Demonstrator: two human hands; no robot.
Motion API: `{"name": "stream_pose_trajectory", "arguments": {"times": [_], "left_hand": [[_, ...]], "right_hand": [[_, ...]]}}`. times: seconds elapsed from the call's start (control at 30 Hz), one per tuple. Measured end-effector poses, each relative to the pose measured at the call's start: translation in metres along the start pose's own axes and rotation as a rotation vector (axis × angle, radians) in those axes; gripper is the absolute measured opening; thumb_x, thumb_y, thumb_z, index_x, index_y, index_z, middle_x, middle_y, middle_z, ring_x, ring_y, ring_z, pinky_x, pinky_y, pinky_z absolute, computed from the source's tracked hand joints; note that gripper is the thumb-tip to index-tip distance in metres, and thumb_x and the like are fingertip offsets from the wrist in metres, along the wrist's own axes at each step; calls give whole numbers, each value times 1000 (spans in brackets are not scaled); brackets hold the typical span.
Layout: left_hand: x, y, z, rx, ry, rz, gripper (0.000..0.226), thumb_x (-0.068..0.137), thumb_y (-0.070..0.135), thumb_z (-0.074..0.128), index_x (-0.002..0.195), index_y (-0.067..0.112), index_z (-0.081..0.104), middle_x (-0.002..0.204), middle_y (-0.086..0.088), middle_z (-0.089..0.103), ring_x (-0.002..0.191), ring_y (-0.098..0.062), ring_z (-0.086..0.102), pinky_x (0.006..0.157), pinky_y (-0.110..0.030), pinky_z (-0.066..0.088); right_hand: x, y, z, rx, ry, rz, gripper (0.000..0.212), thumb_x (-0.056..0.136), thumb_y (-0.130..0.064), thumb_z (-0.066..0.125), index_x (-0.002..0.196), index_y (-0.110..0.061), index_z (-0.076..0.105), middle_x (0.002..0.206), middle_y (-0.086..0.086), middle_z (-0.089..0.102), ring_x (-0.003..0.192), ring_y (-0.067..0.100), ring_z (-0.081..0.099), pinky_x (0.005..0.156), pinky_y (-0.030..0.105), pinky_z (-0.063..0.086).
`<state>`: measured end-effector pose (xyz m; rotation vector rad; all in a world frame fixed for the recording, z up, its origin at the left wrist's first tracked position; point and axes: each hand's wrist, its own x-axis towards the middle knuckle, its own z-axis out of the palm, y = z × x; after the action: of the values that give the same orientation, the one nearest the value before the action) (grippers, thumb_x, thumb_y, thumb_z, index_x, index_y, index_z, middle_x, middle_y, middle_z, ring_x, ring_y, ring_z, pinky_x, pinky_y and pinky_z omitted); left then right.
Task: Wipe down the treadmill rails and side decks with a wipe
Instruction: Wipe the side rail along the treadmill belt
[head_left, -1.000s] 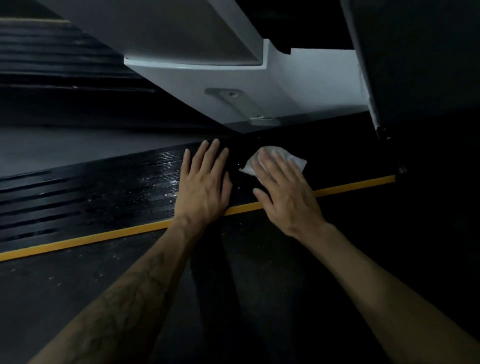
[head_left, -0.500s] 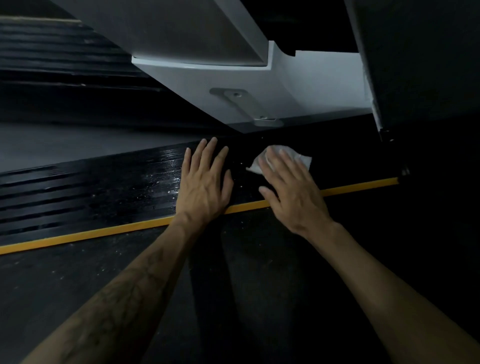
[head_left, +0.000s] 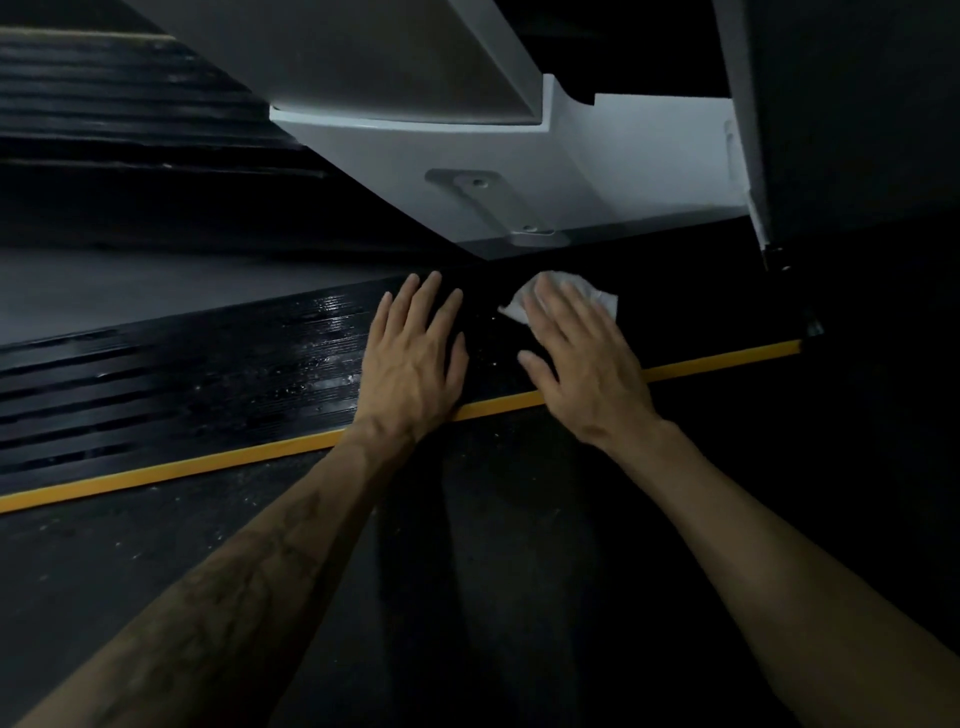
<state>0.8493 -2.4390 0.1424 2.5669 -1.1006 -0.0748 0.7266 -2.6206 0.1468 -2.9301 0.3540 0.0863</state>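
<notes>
A black ribbed side deck of the treadmill runs across the view, wet and shiny near the middle, with a yellow stripe along its near edge. My right hand lies flat with straight fingers pressing a white wipe onto the deck, close under the white upright base. My left hand rests flat on the deck beside it, fingers spread, holding nothing. Most of the wipe is hidden under my right fingers.
The dark treadmill belt fills the foreground under my forearms. A grey floor strip lies beyond the deck. The white motor cover and a dark upright overhang the far right end.
My right hand has slid the wipe slightly farther along the deck toward the white base. The left hand has stayed in place.
</notes>
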Motion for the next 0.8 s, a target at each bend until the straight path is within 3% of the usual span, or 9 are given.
{"name": "stream_pose_trajectory", "arguments": {"times": [0.13, 0.2, 0.33, 0.5, 0.7, 0.8], "left_hand": [[-7, -13, -5, 33, 39, 14, 57, 103, 37, 36, 150, 7, 48, 161, -16, 39, 154, -33, 27, 127, -52, 19], [-12, -21, -7, 45, 56, 14, 57, 103, 36, 37, 151, 7, 46, 160, -17, 39, 153, -33, 28, 127, -52, 18], [-17, -31, -11, 45, 76, 0, 56, 103, 34, 39, 151, 7, 47, 160, -16, 41, 153, -33, 29, 127, -52, 17], [-21, -33, -14, 61, 75, 12, 56, 103, 36, 37, 148, 6, 50, 159, -16, 42, 152, -33, 30, 126, -53, 19], [-21, -42, -17, 67, 67, -27, 58, 104, 38, 37, 151, 7, 47, 162, -16, 38, 154, -33, 26, 127, -53, 15], [-24, -47, -18, 82, 63, -40, 59, 104, 40, 35, 151, 8, 47, 162, -16, 37, 154, -32, 25, 127, -52, 14]], "right_hand": [[31, -22, -1, 22, 18, 170, 82, 101, -60, 12, 164, -9, 18, 172, 13, 9, 159, 29, 6, 129, 48, 8], [36, -41, 1, 28, 5, 146, 83, 100, -62, 9, 164, -9, 16, 172, 13, 7, 159, 29, 4, 129, 48, 6], [-1, -53, 9, 56, 7, -38, 71, 106, -53, 23, 164, -12, 21, 172, 9, 11, 159, 25, 7, 129, 50, 13], [-18, -39, 9, 19, 10, -2, 65, 106, -44, 30, 164, -14, 22, 172, 7, 14, 159, 22, 10, 127, 49, 19], [36, -55, 0, 3, -60, 135, 79, 100, -59, 8, 165, -14, 7, 173, 8, -1, 159, 26, -2, 128, 44, -1], [30, -72, 6, 16, -45, 39, 76, 103, -58, 15, 165, -15, 9, 173, 7, 1, 160, 25, -2, 129, 44, 0]]}}
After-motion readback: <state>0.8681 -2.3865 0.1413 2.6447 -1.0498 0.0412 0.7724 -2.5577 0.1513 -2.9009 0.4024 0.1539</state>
